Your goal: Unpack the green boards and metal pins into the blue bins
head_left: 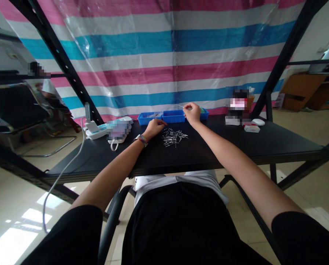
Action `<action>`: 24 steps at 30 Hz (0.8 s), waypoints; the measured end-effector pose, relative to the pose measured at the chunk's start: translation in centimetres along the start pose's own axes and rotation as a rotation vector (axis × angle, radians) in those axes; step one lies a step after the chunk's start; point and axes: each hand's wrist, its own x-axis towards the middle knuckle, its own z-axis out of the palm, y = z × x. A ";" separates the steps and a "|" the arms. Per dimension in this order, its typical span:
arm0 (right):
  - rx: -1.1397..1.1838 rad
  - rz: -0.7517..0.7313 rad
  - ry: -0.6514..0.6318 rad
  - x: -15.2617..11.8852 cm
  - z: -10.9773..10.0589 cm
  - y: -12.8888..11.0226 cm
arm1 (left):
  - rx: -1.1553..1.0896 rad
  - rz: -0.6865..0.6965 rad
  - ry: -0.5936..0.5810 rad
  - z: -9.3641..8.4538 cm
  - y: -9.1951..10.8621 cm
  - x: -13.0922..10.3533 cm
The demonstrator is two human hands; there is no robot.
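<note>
My right hand point(192, 114) is raised over the front of the blue bins, thumb and fingers pinched on a thin blind rivet point(181, 106) whose pin points left. Below lies a loose pile of silver blind rivets point(174, 137) on the black table point(192, 156). Just left of that pile, my left hand point(154, 127) rests low with its fingers stretched to the right and nothing visible in them. Behind the hands stand the blue bins in a row: a left bin point(142, 120) with clear plastic bags, a middle bin point(174, 117), and a right one point(205, 115) partly hidden by my right hand.
On the left sit a white power strip point(96, 132) with a cable and a blurred pouch point(118, 130). At the right are blurred packages point(237, 106), a small box point(252, 128) and a white mouse-like object point(258, 122). A striped sheet point(153, 66) hangs behind; a person sits far left.
</note>
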 end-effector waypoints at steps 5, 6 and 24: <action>-0.225 -0.116 -0.124 0.6 -0.6 1.6 | 0.026 0.034 -0.039 0.2 -0.7 0.1; -0.253 -0.149 -0.131 0.7 -0.8 1.8 | 0.028 0.037 -0.053 0.2 -0.9 0.1; -0.063 -0.050 -0.527 -3.2 0.2 -2.0 | -0.134 0.187 0.005 0.4 1.5 -0.5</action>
